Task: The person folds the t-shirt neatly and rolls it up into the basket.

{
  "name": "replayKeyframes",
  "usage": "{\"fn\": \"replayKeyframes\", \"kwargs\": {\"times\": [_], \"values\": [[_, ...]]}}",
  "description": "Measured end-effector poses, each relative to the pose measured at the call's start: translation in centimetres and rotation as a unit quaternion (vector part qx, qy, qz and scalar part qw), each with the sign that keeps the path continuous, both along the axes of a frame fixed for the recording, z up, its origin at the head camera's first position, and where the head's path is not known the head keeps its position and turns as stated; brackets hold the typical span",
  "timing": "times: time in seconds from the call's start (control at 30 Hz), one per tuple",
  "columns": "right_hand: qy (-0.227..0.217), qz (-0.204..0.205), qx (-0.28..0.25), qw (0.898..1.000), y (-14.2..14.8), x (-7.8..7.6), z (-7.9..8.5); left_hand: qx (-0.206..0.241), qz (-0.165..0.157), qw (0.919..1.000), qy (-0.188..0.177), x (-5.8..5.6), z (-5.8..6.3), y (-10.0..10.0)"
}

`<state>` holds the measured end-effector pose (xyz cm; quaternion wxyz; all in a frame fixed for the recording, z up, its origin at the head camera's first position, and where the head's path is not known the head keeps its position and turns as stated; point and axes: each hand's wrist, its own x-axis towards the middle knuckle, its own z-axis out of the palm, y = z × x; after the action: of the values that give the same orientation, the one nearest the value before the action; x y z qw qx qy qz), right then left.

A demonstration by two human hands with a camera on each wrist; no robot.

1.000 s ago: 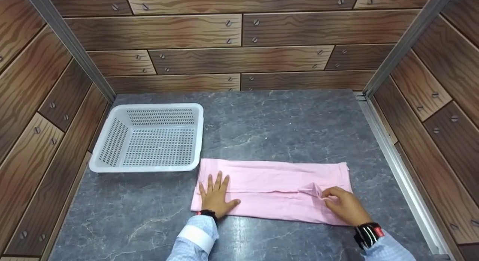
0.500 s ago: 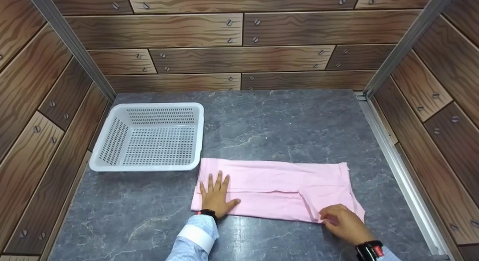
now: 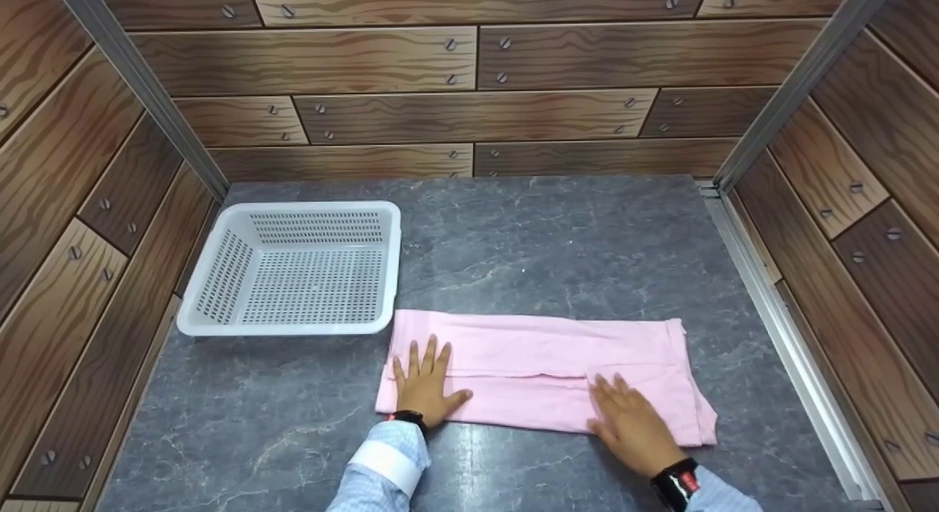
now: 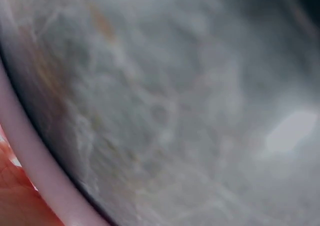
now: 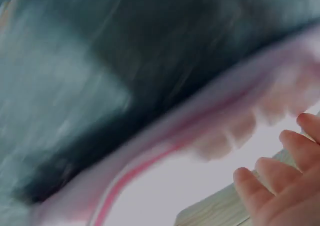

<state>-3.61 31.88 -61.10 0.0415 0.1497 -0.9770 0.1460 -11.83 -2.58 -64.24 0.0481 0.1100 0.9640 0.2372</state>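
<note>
A folded pink cloth (image 3: 513,343) lies lengthwise on the dark marbled tabletop, with a long overlapping edge along its middle. My left hand (image 3: 424,391) rests flat on its left end, fingers spread. Toward the right end, my right hand (image 3: 631,424) has its fingers extended over the cloth's front half. A corner of the fabric sticks out past the lower right end. In the left wrist view, a strip of the cloth (image 4: 30,151) crosses the lower left beside part of the hand. Blurred fingers (image 5: 275,173) show above the cloth in the right wrist view.
A white perforated plastic basket (image 3: 389,270) stands at the left, close to the cloth's upper left corner. Wood-patterned panels (image 3: 469,116) wall in the back and both sides. A metal rail (image 3: 792,343) runs along the tabletop's right edge.
My right hand pulled the pinched cloth layer toward the front edge, let it go, then moved left and laid its fingers out over it. The left hand has stayed put.
</note>
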Motion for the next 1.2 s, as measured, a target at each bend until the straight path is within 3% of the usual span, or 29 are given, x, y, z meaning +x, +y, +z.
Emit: {"fn": "replayKeyframes", "kwargs": {"times": [0.1,0.2,0.3,0.43,0.6,0.8,1.0,1.2], "values": [[-0.050,0.005,0.009,0.999,-1.1,0.8,-0.6,-0.001,0.001,1.0000,0.002,0.0,-0.1,0.0],[-0.065,-0.011,0.002,0.998,-1.6,1.4,-1.1,-0.003,0.002,1.0000,0.005,0.0,-0.2,0.0],[-0.053,-0.051,-0.007,0.997,-1.6,1.3,-1.2,-0.004,-0.004,1.0000,0.003,0.0,-0.2,-0.1],[-0.035,-0.139,0.019,0.989,-1.3,0.9,-0.9,-0.015,-0.016,0.9997,0.002,0.0,0.0,-0.7],[-0.089,-0.207,0.075,0.971,-0.7,0.7,-1.1,-0.035,-0.029,0.9989,0.004,-0.6,0.2,-1.5],[-0.155,-0.215,0.079,0.961,-0.4,0.0,-1.7,-0.062,-0.030,0.9975,-0.014,-0.9,-0.1,-1.4],[-0.135,-0.198,0.063,0.969,0.8,-1.9,-1.9,-0.077,0.004,0.9970,-0.004,-0.1,-0.4,-0.6],[-0.135,-0.178,0.039,0.974,1.9,-4.7,-2.2,-0.072,0.053,0.9960,-0.006,1.1,0.2,0.6]]}}
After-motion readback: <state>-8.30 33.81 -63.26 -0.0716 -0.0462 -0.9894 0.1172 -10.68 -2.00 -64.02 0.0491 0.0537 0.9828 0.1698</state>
